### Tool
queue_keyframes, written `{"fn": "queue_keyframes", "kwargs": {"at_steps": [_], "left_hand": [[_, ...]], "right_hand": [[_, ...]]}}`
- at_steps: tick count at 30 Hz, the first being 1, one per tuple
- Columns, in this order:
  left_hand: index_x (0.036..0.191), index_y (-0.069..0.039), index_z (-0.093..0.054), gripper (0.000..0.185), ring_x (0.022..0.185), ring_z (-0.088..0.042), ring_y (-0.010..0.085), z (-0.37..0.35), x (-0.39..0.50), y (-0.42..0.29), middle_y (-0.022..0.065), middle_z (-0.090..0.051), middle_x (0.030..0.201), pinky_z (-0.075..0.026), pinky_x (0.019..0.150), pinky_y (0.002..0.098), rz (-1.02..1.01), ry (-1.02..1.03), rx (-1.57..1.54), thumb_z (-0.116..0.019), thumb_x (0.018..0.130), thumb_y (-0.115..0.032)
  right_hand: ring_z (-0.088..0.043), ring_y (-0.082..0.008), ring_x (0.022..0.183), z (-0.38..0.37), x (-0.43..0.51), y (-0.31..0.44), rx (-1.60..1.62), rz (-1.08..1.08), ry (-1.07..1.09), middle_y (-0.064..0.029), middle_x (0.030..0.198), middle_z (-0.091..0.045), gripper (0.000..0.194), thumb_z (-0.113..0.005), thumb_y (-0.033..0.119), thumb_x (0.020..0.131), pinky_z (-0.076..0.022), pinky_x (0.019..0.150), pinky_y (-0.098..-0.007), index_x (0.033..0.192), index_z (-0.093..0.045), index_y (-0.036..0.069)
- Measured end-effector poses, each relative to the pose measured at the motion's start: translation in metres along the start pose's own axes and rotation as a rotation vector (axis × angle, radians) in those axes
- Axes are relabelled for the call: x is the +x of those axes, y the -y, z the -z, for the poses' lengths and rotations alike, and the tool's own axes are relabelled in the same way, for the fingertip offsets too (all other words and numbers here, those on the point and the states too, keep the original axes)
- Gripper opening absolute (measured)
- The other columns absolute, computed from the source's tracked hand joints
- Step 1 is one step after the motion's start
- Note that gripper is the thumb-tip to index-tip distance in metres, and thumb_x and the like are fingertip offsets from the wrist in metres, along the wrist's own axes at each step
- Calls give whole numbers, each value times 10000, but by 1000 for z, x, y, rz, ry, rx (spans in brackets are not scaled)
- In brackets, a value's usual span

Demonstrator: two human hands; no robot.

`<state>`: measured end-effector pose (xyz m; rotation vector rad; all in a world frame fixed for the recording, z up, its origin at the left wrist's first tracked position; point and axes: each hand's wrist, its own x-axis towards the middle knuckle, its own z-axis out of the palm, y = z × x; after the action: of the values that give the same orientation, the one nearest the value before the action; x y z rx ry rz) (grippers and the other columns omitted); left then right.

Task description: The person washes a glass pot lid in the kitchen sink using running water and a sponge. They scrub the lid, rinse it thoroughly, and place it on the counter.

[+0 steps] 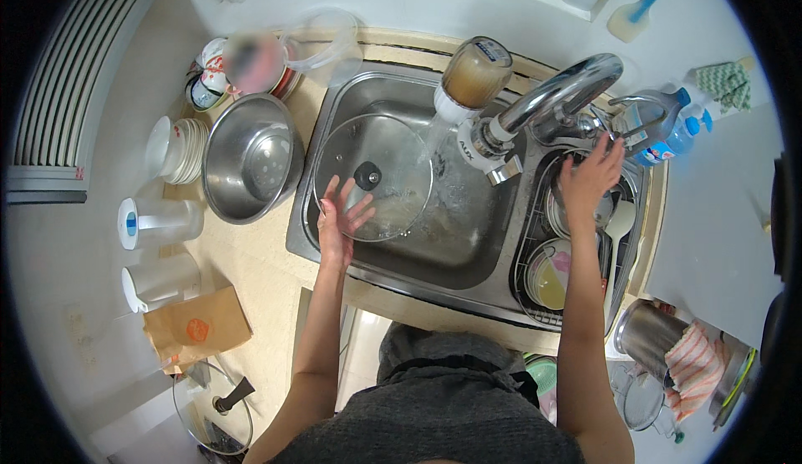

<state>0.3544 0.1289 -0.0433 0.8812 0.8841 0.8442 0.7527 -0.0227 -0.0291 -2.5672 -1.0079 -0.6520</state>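
Observation:
My left hand holds the near-left rim of a round glass pot lid, which lies tilted in the left part of the steel sink. The lid has a black knob. Water runs from the filter unit on the chrome faucet into the basin, right of the lid. My right hand is raised beside the faucet's lever, above the small basin with its wire dish rack. Its fingers are spread; whether they touch the lever cannot be told.
Bowls and a pale ladle sit in the rack. Left of the sink stand a steel basin, stacked white bowls, plastic pitchers, a paper bag and another glass lid. Blue-capped bottles stand right.

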Motion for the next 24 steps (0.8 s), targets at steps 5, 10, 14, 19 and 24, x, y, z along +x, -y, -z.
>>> {"fn": "queue_keyframes", "kwargs": {"at_steps": [5,10,14,19,24], "left_hand": [[1513,-176,-216,731,1215,-523,459,3,-3,-15,160,-308,1531,-486,970,557,36,-16,-134,-333,946,-622],[1499,-225,-256,683,1245,-483,484,-1,-8,-14,141,-294,1541,-475,972,585,65,-7,-274,-324,946,-619],[1495,-234,-261,669,1263,-461,491,-5,-9,-14,130,-298,1539,-475,975,589,92,24,-339,-330,948,-612],[1494,-231,-267,665,1270,-448,499,-12,-9,-21,122,-290,1546,-472,977,593,93,34,-333,-328,951,-610],[1507,-233,-276,656,1305,-428,465,-11,-6,-17,114,-266,1567,-449,1016,573,106,66,-295,-359,961,-586]], "right_hand": [[-379,-342,1324,-10,-2,-23,-52,-31,43,-218,1456,-364,874,-692,236,777,-242,1086,-534,1468,-242,-53],[-360,-323,1354,-8,-22,-31,-33,-13,134,-205,1492,-333,866,-691,255,816,-220,1101,-560,1489,-222,-20],[-398,-351,1331,-3,-13,-50,187,2,149,-222,1453,-395,748,-683,205,843,-265,1108,-499,1452,-312,-21],[-453,-381,1278,14,7,-57,386,-17,23,-242,1364,-489,586,-670,156,859,-330,1090,-399,1360,-438,-43],[-558,-282,1011,41,25,-72,370,-127,-35,-140,1085,-572,361,-613,219,932,-438,900,-393,1218,-542,10]]}}
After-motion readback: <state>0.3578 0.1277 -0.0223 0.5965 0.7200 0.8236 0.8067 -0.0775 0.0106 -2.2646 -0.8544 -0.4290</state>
